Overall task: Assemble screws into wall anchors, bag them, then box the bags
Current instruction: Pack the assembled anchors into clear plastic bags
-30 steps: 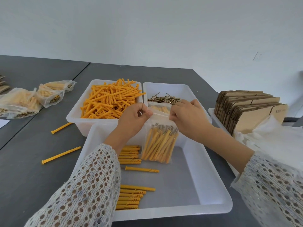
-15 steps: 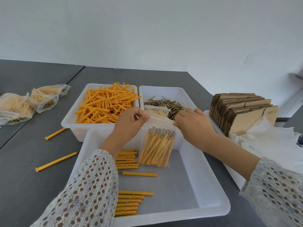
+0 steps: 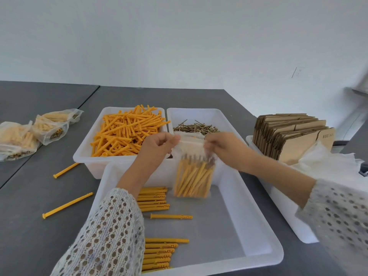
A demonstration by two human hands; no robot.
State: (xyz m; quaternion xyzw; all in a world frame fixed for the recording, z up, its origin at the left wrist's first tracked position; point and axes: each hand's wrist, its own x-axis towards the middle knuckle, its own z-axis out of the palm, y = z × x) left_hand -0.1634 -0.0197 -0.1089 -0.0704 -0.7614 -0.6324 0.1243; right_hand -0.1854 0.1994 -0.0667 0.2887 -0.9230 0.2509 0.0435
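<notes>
A clear plastic bag (image 3: 192, 176) filled with orange anchors that have screws in them hangs upright over the near white tray (image 3: 249, 212). My left hand (image 3: 159, 146) pinches the bag's top left corner. My right hand (image 3: 223, 148) pinches its top right edge. Loose assembled anchors (image 3: 153, 199) lie in the tray in two small groups, with one single anchor (image 3: 171, 216) between them. Behind are a bin of orange anchors (image 3: 127, 130) and a bin of screws (image 3: 196, 128).
Flat cardboard boxes (image 3: 288, 136) stand in a white bin at the right, with white plastic bags (image 3: 326, 164) in front of them. Filled bags (image 3: 29, 134) lie on the grey table at the far left. Two loose anchors (image 3: 66, 205) lie on the table.
Both hands have kept hold of the bag's top. The right hand has shifted along the top edge and the bag now hangs a little lower and blurred. The view has tilted slightly.
</notes>
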